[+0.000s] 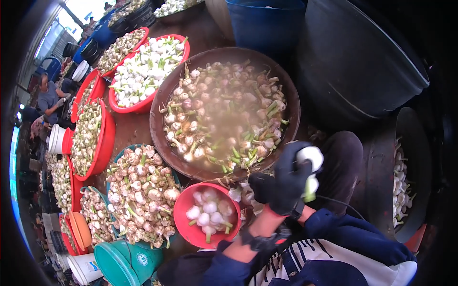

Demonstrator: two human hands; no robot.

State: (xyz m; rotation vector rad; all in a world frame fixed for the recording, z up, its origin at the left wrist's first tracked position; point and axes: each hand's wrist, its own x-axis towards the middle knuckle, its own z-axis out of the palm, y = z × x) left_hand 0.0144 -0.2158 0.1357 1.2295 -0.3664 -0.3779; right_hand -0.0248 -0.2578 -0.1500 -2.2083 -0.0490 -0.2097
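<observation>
My left hand [288, 176], in a black glove, crosses in front of my right and grips a white garlic bulb [310, 158] with a pale green stem [311, 189]. My right hand [261, 187], also gloved, is mostly hidden behind it, fingers curled; what they hold is unclear. Loose peelings [248, 204] lie below. A red bowl [183, 205] of cleaned bulbs sits left of my hands. Beyond stands a wide brown basin [162, 138] of garlic in murky water. At the left, a heap of unpeeled bulbs [140, 195] fills a teal container.
Red tubs [105, 143] of garlic line the left, with a green bucket [121, 262] in front. A large black bin [358, 57] and blue barrel [265, 24] stand behind. A dark container [412, 181] holds garlic at the right. A co-worker [50, 97] sits far left.
</observation>
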